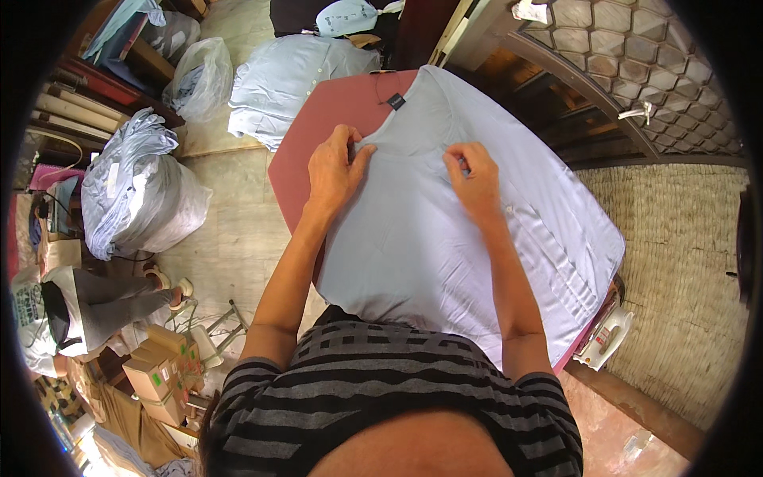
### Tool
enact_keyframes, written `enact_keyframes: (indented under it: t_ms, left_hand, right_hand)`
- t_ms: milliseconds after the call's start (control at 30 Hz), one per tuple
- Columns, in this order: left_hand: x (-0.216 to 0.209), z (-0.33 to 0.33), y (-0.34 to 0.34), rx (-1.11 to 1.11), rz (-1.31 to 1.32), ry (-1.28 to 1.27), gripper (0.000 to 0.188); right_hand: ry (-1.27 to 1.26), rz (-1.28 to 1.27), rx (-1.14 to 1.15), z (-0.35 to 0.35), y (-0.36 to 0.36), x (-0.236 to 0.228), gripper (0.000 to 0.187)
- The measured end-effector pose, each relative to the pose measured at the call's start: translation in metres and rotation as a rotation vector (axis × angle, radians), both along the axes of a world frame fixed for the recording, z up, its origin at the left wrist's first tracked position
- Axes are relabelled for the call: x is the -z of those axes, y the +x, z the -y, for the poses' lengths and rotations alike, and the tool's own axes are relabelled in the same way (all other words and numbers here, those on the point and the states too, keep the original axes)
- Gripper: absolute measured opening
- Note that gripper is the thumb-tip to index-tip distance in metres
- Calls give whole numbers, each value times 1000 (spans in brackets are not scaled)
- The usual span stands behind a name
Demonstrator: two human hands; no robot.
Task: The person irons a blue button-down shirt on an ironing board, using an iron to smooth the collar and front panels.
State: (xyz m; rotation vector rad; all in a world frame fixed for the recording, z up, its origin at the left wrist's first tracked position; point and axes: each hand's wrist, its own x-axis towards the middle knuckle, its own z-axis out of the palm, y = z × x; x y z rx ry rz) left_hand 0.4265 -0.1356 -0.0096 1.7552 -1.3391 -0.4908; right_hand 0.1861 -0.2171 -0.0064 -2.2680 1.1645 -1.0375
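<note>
A pale blue-grey shirt (397,230) is spread over a red ironing board (318,119), its round neckline and dark neck label toward the far end. My left hand (338,171) pinches the fabric at the left side of the neckline. My right hand (474,176) is closed, thumb against curled fingers, on the cloth at the right side of the neckline. Just what lies between those fingertips is partly hidden. A button placket (556,258) runs down the lavender-toned right part of the cloth, which drapes over the board's edge.
A white iron (608,338) stands at the board's near right corner. Another light blue shirt (290,79) lies beyond the board. Bagged clothes (143,191) and cardboard boxes (163,370) are on the left, where a person (87,310) stands. A lattice gate (628,71) borders the far right.
</note>
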Motion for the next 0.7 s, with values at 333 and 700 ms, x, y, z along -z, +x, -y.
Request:
enact_keyframes:
  t_ms: [333,700]
  left_hand:
    - [12,0,4,42,38,-129,33]
    - [0,-30,14,105,69,-84,46]
  right_hand:
    - [-174,-338,12,136,76,-7,30]
    - [83,-63,-110,25,21,-45,22]
